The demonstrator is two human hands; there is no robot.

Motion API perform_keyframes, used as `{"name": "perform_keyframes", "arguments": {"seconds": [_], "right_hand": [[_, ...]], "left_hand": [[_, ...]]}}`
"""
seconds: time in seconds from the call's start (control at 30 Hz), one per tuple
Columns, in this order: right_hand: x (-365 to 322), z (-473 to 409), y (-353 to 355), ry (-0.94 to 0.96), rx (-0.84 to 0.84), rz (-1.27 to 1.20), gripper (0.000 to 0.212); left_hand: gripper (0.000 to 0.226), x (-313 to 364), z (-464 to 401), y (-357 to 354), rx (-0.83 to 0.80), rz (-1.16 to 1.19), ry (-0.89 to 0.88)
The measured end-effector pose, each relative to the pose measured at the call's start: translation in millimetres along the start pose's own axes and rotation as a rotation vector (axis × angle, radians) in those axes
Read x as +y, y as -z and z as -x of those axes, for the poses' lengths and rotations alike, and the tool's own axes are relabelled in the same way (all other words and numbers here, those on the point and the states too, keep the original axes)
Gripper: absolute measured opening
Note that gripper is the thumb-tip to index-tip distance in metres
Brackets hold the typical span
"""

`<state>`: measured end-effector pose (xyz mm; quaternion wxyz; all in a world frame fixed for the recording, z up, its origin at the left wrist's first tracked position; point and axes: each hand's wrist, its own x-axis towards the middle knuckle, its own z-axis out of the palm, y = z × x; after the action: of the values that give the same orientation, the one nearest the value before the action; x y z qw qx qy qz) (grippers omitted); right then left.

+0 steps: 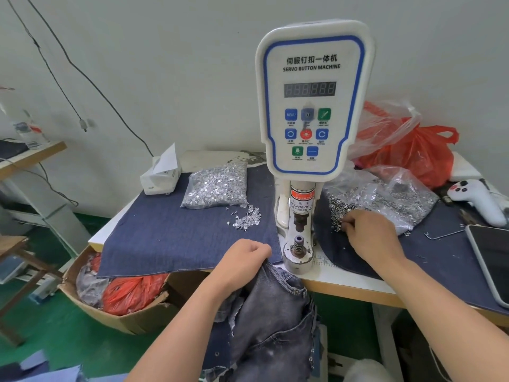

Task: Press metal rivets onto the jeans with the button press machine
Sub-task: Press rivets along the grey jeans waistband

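Left hand (242, 260) grips faded grey jeans (275, 321); right hand (369, 232) seemingly pinches rivets (340, 209).

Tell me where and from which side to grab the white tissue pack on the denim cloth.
Grip the white paper tissue pack across its two long side faces, low on the body, coming down from above. It lies flat on the blue denim cloth, so the sides are free. Avoid the loose tissue sticking up from the top slot; it would probably just pull out.

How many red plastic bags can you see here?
2: one red bag on the table behind the machine's right side, another red bag in the cardboard box on the floor. More may be hidden.
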<state>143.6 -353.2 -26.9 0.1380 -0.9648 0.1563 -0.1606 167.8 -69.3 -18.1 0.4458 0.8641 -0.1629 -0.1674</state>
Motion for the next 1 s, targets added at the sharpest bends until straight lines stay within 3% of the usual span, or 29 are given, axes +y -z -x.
{"name": "perform_keyframes", "arguments": {"seconds": [0.27,0.53,0.67,0.83,1.0], "right_hand": [[-4.6,3.3,12.6,-0.094,-0.018,-0.123,0.017],[-22.6,15.5,21.3,-0.222,-0.066,-0.752,0.011],[-39.7,26.1,27.8,-0.214,-0.096,-0.867,0.015],[-57.9,41.6,34.0,-0.501,-0.329,-1.298,0.016],[-72.0,47.4,28.7,-0.595,-0.398,-1.388,0.013]], "left_hand": [[0.037,3.0,-4.1,-1.8,0.020,0.001,0.044],[0.039,1.7,-4.1,-1.8,0.022,-0.005,0.046],[0.041,2.8,-3.2,-1.4,0.022,-0.005,0.049],[0.043,4.0,-1.8,-1.8,0.025,-0.003,0.062],[0.044,4.9,-2.4,-1.9,0.023,-0.006,0.073]]}}
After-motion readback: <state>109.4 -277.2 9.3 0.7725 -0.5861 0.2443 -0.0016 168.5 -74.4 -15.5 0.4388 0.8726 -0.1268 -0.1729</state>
